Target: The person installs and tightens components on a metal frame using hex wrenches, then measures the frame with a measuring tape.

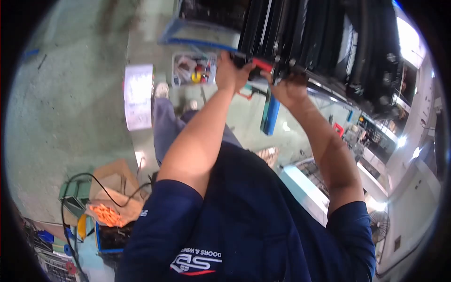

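Apparently mid-job, upper center of frame, with left hand (229, 74) and right hand (290, 89) at black bars (314, 42); cannot tell grip or remaining steps.

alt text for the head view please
A person's left hand and right hand are at the edge of black bars, with a red piece between them. Left of them in view is a tray; at lower left, orange pieces.

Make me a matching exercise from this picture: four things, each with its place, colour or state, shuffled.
Things:
1. Tray
2. Shirt
3. Red piece
4. Orange pieces

Matches:
a. between the left hand and right hand
b. at the picture's lower left
c. filled with small items
d. dark blue

Pairs: 1-c, 2-d, 3-a, 4-b
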Available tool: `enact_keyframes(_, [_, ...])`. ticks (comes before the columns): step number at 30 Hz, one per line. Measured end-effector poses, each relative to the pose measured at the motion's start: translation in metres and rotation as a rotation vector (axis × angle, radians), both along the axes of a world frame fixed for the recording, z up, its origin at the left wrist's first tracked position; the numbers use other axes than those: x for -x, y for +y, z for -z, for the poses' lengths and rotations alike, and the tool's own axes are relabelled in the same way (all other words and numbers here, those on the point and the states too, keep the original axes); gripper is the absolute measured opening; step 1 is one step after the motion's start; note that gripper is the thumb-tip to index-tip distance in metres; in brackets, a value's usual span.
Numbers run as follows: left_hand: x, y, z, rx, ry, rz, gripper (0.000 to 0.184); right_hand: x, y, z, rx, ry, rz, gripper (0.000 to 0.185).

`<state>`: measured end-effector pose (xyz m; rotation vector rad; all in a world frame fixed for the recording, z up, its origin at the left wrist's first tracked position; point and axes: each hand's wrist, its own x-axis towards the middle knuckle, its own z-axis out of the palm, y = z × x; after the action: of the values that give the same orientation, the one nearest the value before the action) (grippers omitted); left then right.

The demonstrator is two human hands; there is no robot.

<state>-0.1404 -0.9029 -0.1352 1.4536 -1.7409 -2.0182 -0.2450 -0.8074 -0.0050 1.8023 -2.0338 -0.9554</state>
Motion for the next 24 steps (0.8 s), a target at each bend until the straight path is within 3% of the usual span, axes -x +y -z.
enact_keyframes(1, [-0.001, 0.000, 0.000, -0.015, 0.020, -0.005, 0.083, 0.008, 0.010, 0.015, -0.086, -0.135, 0.204, 0.045])
enact_keyframes(2, [0.000, 0.002, 0.009, -0.037, 0.051, 0.017, 0.082, 0.011, 0.010, 0.021, 0.036, -0.297, 0.242, 0.044])
enact_keyframes(8, [0.001, -0.002, -0.005, -0.001, -0.020, 0.039, 0.080, 0.005, -0.004, -0.009, 0.099, -0.325, 0.184, 0.033])
enact_keyframes(10, [0.001, -0.004, -0.007, 0.037, -0.013, 0.040, 0.080, 0.007, -0.006, -0.016, -0.056, -0.258, 0.391, 0.027])
enact_keyframes(14, [0.000, -0.009, -0.014, -0.027, -0.067, 0.054, 0.080, 0.000, -0.013, -0.024, 0.072, -0.419, 0.253, 0.026])
enact_keyframes(20, [-0.001, -0.010, -0.014, -0.042, -0.070, 0.081, 0.076, -0.014, -0.012, -0.022, -0.095, -0.538, 0.422, 0.025])
enact_keyframes(22, [-0.001, -0.010, -0.016, -0.042, -0.068, 0.063, 0.075, -0.019, -0.018, -0.022, -0.053, -0.564, 0.610, 0.028])
enact_keyframes(24, [-0.001, -0.010, -0.018, -0.045, -0.097, 0.073, 0.074, -0.019, -0.017, -0.018, 0.009, -0.578, 0.507, 0.030])
